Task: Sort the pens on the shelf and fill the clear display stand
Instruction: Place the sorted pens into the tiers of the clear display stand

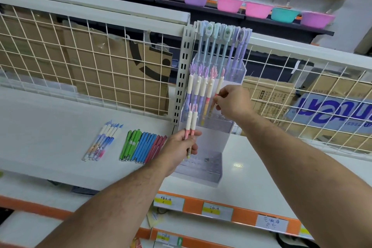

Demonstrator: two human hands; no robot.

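A clear tiered display stand stands on the white shelf. Its top tier holds tall blue and purple pens; the middle tier holds several pens with cream barrels and purple or pink tops. My right hand pinches a pink-topped cream pen at the right end of the middle row. My left hand grips two pink-topped pens upright in front of the stand's lower tier. On the shelf to the left lie a bunch of blue-topped pens and a row of green, blue and red pens.
A white wire grid backs the shelf, with cardboard boxes behind it. A slotted metal upright stands just left of the stand. Orange price strips run along the shelf's front edge. Purple, pink and teal basins sit high up.
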